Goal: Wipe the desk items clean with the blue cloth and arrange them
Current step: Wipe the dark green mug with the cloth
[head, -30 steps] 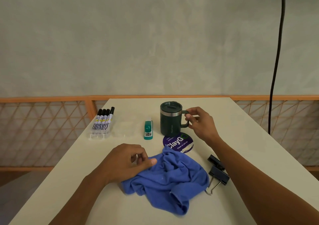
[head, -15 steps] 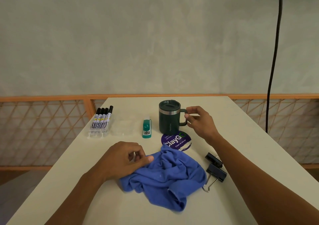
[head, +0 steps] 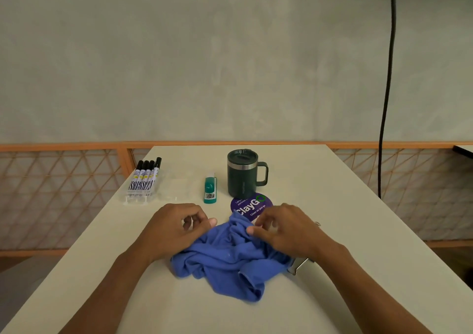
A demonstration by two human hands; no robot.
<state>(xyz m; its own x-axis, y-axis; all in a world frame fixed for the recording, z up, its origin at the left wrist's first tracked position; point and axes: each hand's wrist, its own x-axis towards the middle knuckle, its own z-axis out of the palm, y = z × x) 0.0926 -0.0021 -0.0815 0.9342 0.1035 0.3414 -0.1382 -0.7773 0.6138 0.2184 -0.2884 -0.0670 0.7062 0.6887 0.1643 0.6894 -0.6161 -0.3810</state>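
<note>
Binder clip (head: 298, 265) mostly behind right hand (head: 284, 227); near edge of purple sticker (head: 252, 203) under blue cloth (head: 230, 259).

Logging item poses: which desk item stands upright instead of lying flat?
The dark green lidded metal mug; the black-capped markers, teal correction tape and round purple sticker all lie flat.

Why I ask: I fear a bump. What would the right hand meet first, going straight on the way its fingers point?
The cloth, bunched right before the right hand; beyond it probably the left hand, though depth is unclear.
</note>
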